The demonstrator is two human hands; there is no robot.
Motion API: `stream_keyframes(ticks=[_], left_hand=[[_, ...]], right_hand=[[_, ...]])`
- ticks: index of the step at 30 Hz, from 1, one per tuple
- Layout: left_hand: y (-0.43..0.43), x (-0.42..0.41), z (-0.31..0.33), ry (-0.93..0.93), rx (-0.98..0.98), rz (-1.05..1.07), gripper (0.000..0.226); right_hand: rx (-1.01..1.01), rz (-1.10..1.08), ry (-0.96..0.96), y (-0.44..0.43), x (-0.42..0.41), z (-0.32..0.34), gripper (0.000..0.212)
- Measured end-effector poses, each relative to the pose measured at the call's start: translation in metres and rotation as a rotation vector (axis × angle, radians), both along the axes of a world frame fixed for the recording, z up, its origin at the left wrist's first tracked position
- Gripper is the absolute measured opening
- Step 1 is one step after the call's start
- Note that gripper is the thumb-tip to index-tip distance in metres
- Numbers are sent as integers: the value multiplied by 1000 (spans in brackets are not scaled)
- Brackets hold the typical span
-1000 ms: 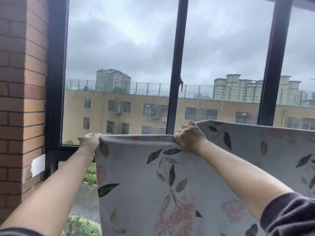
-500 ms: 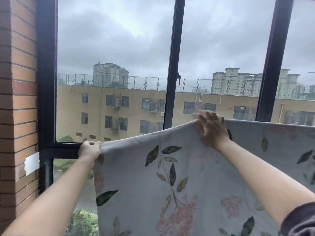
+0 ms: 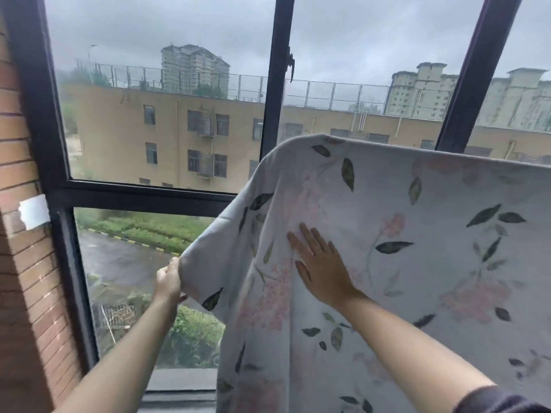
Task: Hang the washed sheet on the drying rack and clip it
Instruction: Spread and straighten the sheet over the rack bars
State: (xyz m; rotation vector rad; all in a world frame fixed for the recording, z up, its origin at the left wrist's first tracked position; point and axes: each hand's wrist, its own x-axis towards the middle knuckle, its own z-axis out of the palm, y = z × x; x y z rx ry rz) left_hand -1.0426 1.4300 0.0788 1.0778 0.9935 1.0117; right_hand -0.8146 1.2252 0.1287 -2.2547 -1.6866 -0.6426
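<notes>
A pale grey sheet [image 3: 417,263] printed with dark leaves and pink flowers hangs over a bar that it hides; its top fold runs from the middle to the right edge. My left hand [image 3: 169,283] grips the sheet's left edge, low down, and holds it out toward the window. My right hand [image 3: 320,263] lies flat on the front of the sheet with straight, spread fingers. No clip is in view, and the drying rack itself is covered by the cloth.
A black-framed window [image 3: 275,93] stands right behind the sheet, with a handle [image 3: 290,65] on its middle post. A brick wall [image 3: 21,234] bearing a white tape patch [image 3: 34,211] closes the left side. A dark sill [image 3: 182,383] runs below.
My right hand left the sheet's top edge and came down flat onto its front. My left hand dropped lower with the sheet's left edge. The camera tilted down.
</notes>
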Motion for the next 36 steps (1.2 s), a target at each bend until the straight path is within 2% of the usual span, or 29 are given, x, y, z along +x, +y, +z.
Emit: stream_keyframes(ticks=[5,10,13,16,19,23,26,28,31,32,34,36], left_hand=[[-86,-9,-82,94,-85,-50,38],[-155,-26,-154,171,-236,-37,28],[-178,-30,-201,239,-317,-3,28],[-189,-19,-262,292,-408,2,32],[-211,-8,-322,332,-499,16,26],[-241,11,-404,313,-614,-24,18],[-255,39,-468,180,-632,-52,22],[-257,56,-515,37,-602,-66,20],[-253,78,-568,-264,-503,-84,21],[-251,84,-580,-365,-454,-88,23],[-243,95,-597,-510,-356,-121,29],[-239,103,-604,-597,-311,-159,59]], right_hand=[[-210,74,150,-54,11,-91,55],[-404,-24,437,-96,6,-184,55],[-421,-126,714,-107,-5,-240,65],[-380,-255,981,-112,-13,-305,52],[-334,-389,1282,-116,-14,-366,48],[-195,-554,1770,-117,-10,-448,46],[-24,-471,2025,-108,1,-518,48],[171,-373,2199,-99,7,-562,52],[454,-145,2358,-85,20,-604,85],[518,-73,2374,-81,26,-614,81],[607,68,2415,-73,36,-631,47],[642,130,2433,-70,39,-640,33]])
